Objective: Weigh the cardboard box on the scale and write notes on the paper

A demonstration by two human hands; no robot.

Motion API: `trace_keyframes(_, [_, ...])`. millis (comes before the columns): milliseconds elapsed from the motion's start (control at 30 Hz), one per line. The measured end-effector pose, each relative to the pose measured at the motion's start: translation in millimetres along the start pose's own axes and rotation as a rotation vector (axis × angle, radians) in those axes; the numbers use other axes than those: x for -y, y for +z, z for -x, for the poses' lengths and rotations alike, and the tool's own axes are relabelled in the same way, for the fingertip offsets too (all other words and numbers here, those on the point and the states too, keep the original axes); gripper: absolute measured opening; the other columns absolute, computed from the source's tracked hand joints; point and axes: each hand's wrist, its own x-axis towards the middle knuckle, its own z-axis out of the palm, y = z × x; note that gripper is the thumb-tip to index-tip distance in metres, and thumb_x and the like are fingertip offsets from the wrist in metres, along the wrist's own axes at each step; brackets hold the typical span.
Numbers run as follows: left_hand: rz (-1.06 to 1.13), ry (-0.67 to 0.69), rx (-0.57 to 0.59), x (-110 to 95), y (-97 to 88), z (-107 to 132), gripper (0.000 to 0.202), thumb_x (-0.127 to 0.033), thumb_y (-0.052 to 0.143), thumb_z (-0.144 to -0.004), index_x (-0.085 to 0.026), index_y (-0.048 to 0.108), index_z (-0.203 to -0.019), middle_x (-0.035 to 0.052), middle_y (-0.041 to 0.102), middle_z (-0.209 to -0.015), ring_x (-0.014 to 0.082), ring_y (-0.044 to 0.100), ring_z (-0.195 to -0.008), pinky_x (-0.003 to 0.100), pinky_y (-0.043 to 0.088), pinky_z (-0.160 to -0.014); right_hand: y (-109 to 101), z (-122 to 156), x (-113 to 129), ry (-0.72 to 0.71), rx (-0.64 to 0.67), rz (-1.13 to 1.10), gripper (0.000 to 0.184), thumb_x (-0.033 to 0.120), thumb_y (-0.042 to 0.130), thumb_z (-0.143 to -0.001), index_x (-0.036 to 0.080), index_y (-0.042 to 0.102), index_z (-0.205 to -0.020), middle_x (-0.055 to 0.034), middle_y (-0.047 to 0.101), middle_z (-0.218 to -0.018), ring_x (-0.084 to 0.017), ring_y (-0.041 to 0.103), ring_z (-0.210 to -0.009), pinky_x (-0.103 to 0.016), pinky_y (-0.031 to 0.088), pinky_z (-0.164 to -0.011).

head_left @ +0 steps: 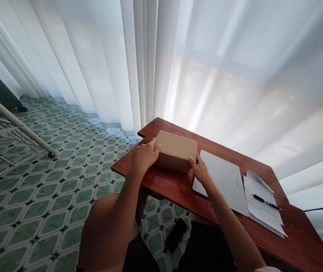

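A closed brown cardboard box [176,145] rests on the left part of the reddish wooden table [169,189]. My left hand [145,154] grips its left end, with the thumb on the near upper edge. At the opposite end, my right hand [200,170] holds the right side, its thumb against the near corner and its fingers partly hidden behind the box. Just right of the box lies a shut silver laptop [220,177], close to my right hand.
Handwritten paper sheets [263,211] with a black pen [267,202] on top lie right of the laptop. A dark phone-like slab [176,235] is on the green tiled floor. White curtains [206,75] hang behind the table. A white wheeled rack [14,128] stands at left.
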Motion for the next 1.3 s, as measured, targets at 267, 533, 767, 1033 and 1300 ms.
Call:
trace_keyframes(267, [-0.016,-0.020,-0.172,-13,-3.9,5,0.057,-0.041,0.029,-0.101,-0.020,0.055,-0.147,0.0164,0.074,-0.107,0.0350,0.070,-0.101,0.047,0.051,-0.090,-6,6,9,-0.052,-0.042,-0.065,0.076,0.063,0.047,-0.095,0.022,0.036,-0.158,-0.0085,0.049,-0.153,-0.029,0.045,-0.143,-0.046,0.045,-0.113])
trace_keyframes(533, [0.021,-0.001,-0.240,-27,-2.6,14,0.058,-0.041,0.027,-0.100,-0.019,0.059,-0.143,0.0164,0.075,-0.106,0.0331,0.071,-0.099,0.045,0.051,-0.090,-28,19,18,-0.034,-0.094,-0.036,0.081,0.067,0.049,-0.093,0.022,0.034,-0.159,-0.0079,0.050,-0.152,-0.030,0.044,-0.143,-0.046,0.048,-0.112])
trace_keyframes(767, [0.019,0.067,-0.211,-51,-1.4,27,0.061,-0.041,0.028,-0.098,-0.016,0.054,-0.147,0.0172,0.075,-0.099,0.0334,0.071,-0.095,0.044,0.052,-0.087,-55,30,20,-0.018,-0.228,0.002,0.075,0.059,0.052,-0.092,0.022,0.042,-0.156,-0.0087,0.052,-0.150,-0.031,0.048,-0.139,-0.049,0.046,-0.112])
trace_keyframes(1033, [0.073,0.196,-0.166,-82,6.6,44,0.064,-0.044,0.029,-0.098,-0.013,0.048,-0.151,0.0137,0.076,-0.097,0.0300,0.071,-0.092,0.039,0.052,-0.084,-98,48,17,-0.040,-0.363,0.055,0.066,0.055,0.053,-0.092,0.023,0.051,-0.150,-0.0085,0.054,-0.148,-0.031,0.053,-0.134,-0.049,0.044,-0.111])
trace_keyframes(1300, [0.140,0.307,-0.065,-112,18.3,49,0.066,-0.040,0.030,-0.098,-0.010,0.036,-0.157,0.0109,0.075,-0.090,0.0276,0.071,-0.088,0.037,0.050,-0.082,-134,57,2,-0.052,-0.454,0.087,0.063,0.052,0.056,-0.091,0.021,0.057,-0.145,-0.0098,0.059,-0.142,-0.032,0.053,-0.133,-0.050,0.042,-0.113])
